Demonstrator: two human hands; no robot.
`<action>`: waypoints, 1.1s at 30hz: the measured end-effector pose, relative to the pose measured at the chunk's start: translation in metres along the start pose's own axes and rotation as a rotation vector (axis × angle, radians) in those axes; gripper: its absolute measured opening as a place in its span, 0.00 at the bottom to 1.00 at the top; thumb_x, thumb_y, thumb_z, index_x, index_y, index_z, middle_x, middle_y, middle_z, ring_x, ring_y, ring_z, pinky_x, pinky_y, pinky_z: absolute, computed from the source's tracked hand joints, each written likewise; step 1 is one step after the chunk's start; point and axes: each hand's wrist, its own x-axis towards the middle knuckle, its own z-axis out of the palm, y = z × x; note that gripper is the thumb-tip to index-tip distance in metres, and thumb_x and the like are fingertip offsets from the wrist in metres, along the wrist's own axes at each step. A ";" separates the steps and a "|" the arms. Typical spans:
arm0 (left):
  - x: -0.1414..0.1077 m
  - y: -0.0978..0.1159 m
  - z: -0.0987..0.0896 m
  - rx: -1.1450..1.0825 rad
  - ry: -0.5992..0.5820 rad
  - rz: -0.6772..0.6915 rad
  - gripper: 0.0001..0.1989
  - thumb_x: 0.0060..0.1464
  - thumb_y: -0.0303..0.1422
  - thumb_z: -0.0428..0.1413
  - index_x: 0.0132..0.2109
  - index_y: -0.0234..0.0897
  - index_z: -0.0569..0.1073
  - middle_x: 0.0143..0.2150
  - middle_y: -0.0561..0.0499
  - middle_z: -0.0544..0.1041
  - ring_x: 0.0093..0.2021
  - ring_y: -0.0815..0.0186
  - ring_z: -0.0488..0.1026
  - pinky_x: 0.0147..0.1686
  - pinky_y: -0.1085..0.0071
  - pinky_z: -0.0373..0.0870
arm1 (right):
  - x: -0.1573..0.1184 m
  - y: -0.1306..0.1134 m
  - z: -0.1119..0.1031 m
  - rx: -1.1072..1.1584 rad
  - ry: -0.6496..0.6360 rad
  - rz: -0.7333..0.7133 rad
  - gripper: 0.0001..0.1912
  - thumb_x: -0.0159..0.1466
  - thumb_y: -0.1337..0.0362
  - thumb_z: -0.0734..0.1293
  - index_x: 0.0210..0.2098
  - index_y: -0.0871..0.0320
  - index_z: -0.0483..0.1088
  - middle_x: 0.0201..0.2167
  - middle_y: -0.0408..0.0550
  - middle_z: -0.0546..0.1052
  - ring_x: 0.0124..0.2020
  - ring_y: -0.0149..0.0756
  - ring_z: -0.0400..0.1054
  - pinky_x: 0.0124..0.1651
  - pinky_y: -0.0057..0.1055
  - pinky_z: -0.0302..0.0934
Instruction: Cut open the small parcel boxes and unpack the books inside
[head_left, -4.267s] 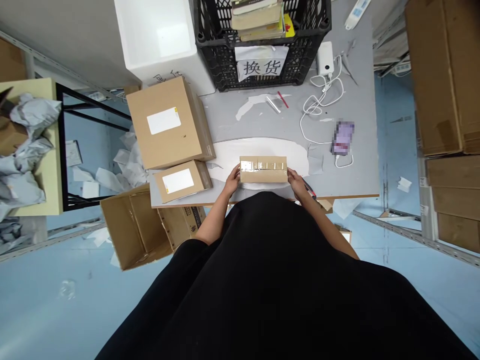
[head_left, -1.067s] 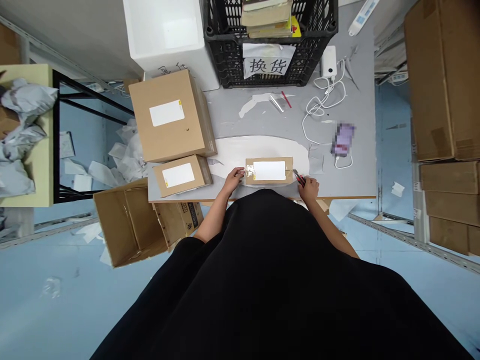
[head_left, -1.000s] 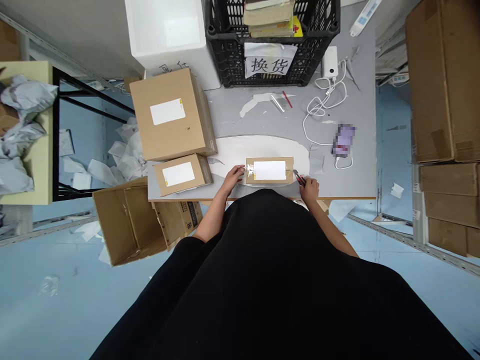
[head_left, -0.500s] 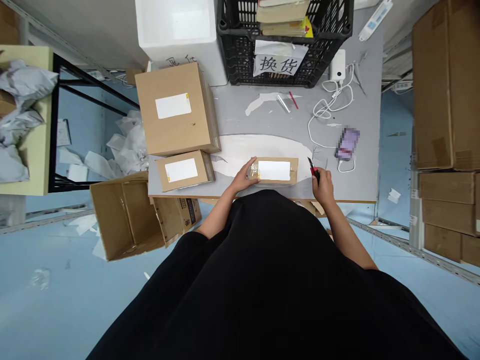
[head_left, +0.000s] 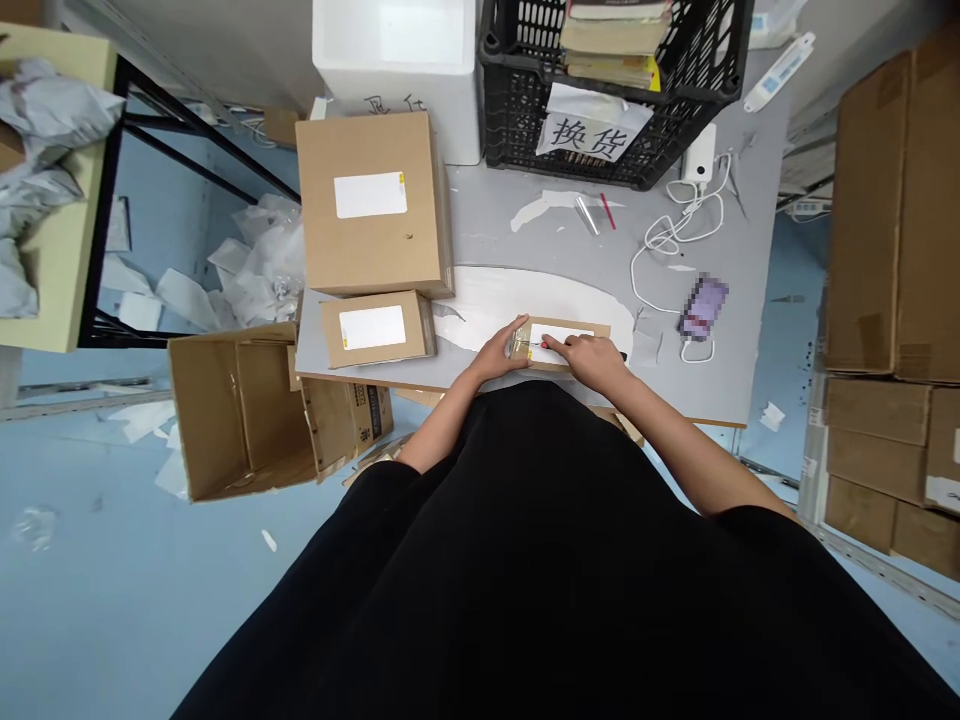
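A small cardboard box [head_left: 556,365] with a white label [head_left: 541,331] and clear tape on its left end lies at the table's front edge. My left hand [head_left: 498,354] grips that left end, thumb on the near side and fingers on the far side. Over the label, my right hand [head_left: 596,362] is closed around a red and black utility knife [head_left: 546,342]. The blade side points left toward the taped end, and the black tail sticks out at the right of the hand. Whether the blade touches the box I cannot tell.
Two labelled boxes, one large [head_left: 367,245] and one smaller [head_left: 375,355], stand at left. Behind are a white foam bin [head_left: 405,110] and a black crate [head_left: 510,130] of books. A phone [head_left: 703,305] and white cable [head_left: 664,240] lie at right. An opened carton [head_left: 210,420] sits lower left.
My right hand has moved left from beside the box to above its label, bringing the utility knife. My left hand stays on the box's left end. The whole view has shifted and turned slightly.
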 end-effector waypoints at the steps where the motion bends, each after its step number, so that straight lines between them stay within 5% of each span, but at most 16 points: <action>1: 0.000 -0.001 0.000 -0.003 0.000 0.010 0.50 0.47 0.40 0.66 0.74 0.49 0.53 0.76 0.50 0.52 0.75 0.50 0.49 0.71 0.54 0.53 | 0.002 -0.001 -0.002 -0.016 -0.001 -0.015 0.31 0.71 0.69 0.54 0.72 0.47 0.51 0.47 0.57 0.78 0.43 0.43 0.73 0.37 0.32 0.57; 22: 0.005 -0.013 -0.002 -0.003 -0.003 0.079 0.50 0.47 0.39 0.66 0.74 0.48 0.53 0.75 0.49 0.54 0.75 0.53 0.51 0.71 0.56 0.52 | 0.014 -0.013 -0.005 -0.079 -0.033 -0.048 0.35 0.71 0.70 0.52 0.75 0.47 0.42 0.50 0.63 0.76 0.47 0.47 0.72 0.42 0.36 0.58; 33: 0.004 -0.006 -0.005 0.009 -0.008 0.020 0.50 0.46 0.40 0.67 0.73 0.49 0.54 0.75 0.51 0.54 0.75 0.52 0.50 0.72 0.57 0.51 | -0.034 0.055 0.033 -0.076 -0.066 0.111 0.34 0.69 0.72 0.53 0.72 0.46 0.53 0.47 0.62 0.77 0.44 0.48 0.72 0.39 0.37 0.59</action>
